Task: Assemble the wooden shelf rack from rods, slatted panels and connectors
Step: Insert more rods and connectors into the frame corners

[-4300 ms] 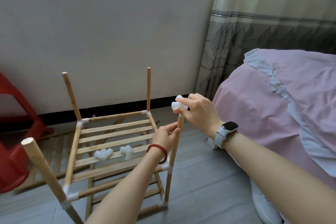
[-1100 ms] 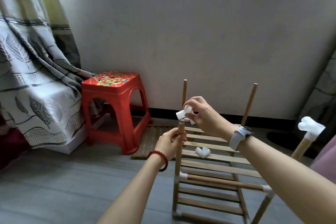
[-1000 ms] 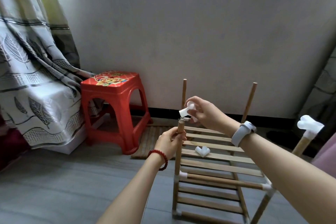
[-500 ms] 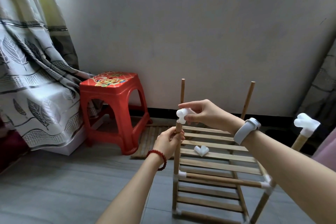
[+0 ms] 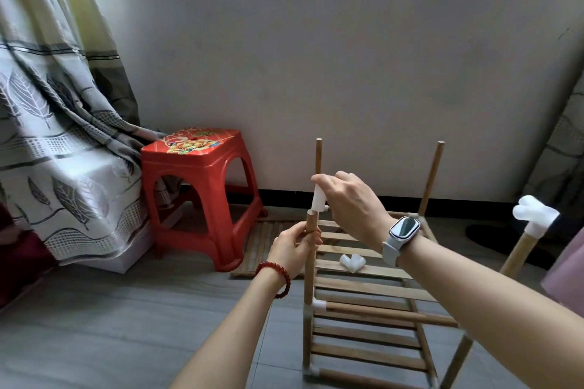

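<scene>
The left hand (image 5: 295, 249) curls round the near-left upright wooden rod (image 5: 310, 262) of the half-built wooden shelf rack (image 5: 363, 303) on the grey floor. The right hand (image 5: 350, 202) pinches a white plastic connector (image 5: 318, 199) just above that rod's top. Another white connector (image 5: 352, 263) lies on the slatted panel (image 5: 373, 287).

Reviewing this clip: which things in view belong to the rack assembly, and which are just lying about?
Job in hand:
left hand gripping the front rod
right hand holding a white connector
spare connector on the slatted panel
capped rod

Lying about:
red stool
curtain
</scene>
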Available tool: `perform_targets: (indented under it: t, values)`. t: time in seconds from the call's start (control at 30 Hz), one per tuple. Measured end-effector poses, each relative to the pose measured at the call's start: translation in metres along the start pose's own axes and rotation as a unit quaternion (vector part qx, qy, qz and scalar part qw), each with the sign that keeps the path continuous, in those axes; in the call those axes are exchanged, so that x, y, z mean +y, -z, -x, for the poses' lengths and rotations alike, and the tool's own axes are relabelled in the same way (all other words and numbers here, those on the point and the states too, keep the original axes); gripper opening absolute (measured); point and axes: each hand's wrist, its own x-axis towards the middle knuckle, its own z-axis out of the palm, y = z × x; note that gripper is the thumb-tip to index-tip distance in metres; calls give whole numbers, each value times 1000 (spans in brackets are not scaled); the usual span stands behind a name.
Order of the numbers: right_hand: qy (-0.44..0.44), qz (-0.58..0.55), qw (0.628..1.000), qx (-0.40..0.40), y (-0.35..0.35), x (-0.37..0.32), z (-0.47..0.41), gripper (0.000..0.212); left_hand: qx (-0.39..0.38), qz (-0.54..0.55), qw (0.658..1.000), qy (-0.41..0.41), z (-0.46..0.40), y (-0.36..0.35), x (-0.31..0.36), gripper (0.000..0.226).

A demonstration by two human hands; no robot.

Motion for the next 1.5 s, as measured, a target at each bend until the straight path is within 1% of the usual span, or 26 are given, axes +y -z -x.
perform_targets:
  t: [0.1, 0.17, 0.2, 0.27, 0.37, 0.4, 0.47, 0.57, 0.63, 0.7, 0.77, 0.8, 0.83, 0.87, 0.9, 0.93, 0.97, 1.03, 1.07, 1.13, 1.17, 1.23, 1.3, 1.33, 1.4, 1.5]
  values:
    - [19, -35, 999, -15, -1, -5, 2, 47, -4, -1, 1000, -1, -1, 1, 0, 9]
    - [27, -145, 989, -27, 0, -8, 4, 46, -3, -2, 1000, -6, 0, 1, -1, 10]
    - [7, -218, 975, -35, 2, -10, 4, 43, -1, -2, 1000, -11, 0, 1, -1, 11]
    - [-64, -358, 931, -31, 4, -11, 5, 29, 0, -1, 1000, -18, -1, 1, -2, 13]
    - [-156, -468, 870, 2, 3, -8, 8, 16, -1, 7, 1000, -13, -2, 0, -3, 12]
    - [-167, -483, 860, 12, 2, -9, 10, 16, 0, 10, 1000, -13, -2, 0, -4, 12]
    - [-162, -483, 859, 41, -2, -15, 15, 16, -2, 10, 1000, -19, -2, 2, -6, 13]
    - [-128, -421, 893, 98, -9, -26, 21, 19, 0, 3, 999, -32, 0, 4, -6, 16]
    - [-123, -395, 904, 110, -10, -26, 22, 23, 3, 1, 1000, -25, 0, 4, -3, 18]
    - [-142, -440, 884, 75, -8, -19, 25, 30, -10, 8, 1000, -11, 2, 3, 3, 17]
    - [-177, -532, 827, 45, -6, -6, 31, 40, -26, 23, 999, -1, 2, 5, 10, 19]
    - [-203, -560, 801, 49, -9, 2, 36, 43, -21, 38, 999, -3, 2, 7, 14, 27]
    - [-235, -556, 795, 59, -14, 11, 44, 44, -5, 61, 998, -11, 3, 9, 20, 37]
    - [-264, -518, 812, 60, -23, 21, 54, 43, 22, 87, 996, -23, 3, 9, 27, 48]
    - [-284, -460, 840, 41, -34, 31, 66, 42, 56, 112, 991, -40, 3, 7, 35, 53]
    - [-293, -395, 870, -7, -46, 41, 78, 41, 94, 120, 986, -64, 0, 4, 44, 52]
    - [-295, -333, 893, -77, -61, 49, 91, 42, 128, 105, 982, -87, -4, -2, 52, 48]
    - [-274, -221, 912, -211, -92, 61, 116, 46, 176, 15, 977, -119, -16, -17, 64, 37]
    - [-264, -174, 912, -260, -109, 64, 129, 49, 199, -30, 972, -124, -21, -24, 66, 29]
    - [-270, -117, 895, -335, -140, 66, 153, 56, 280, -73, 947, -138, -31, -37, 66, 16]
    - [-277, -107, 884, -360, -154, 65, 164, 57, 319, -75, 933, -150, -33, -41, 63, 16]
    - [-279, -105, 879, -373, -179, 62, 183, 56, 349, -53, 921, -164, -36, -44, 57, 17]
    - [-266, -113, 885, -366, -189, 66, 189, 56, 327, -8, 933, -153, -42, -40, 54, 18]
    - [-255, -120, 883, -376, -189, 71, 188, 56, 295, 28, 944, -145, -43, -37, 53, 18]
    - [-236, -129, 875, -404, -188, 78, 186, 58, 200, 119, 962, -143, -41, -30, 54, 15]
    - [-225, -143, 862, -431, -185, 83, 182, 58, 79, 212, 965, -132, -37, -19, 55, 11]
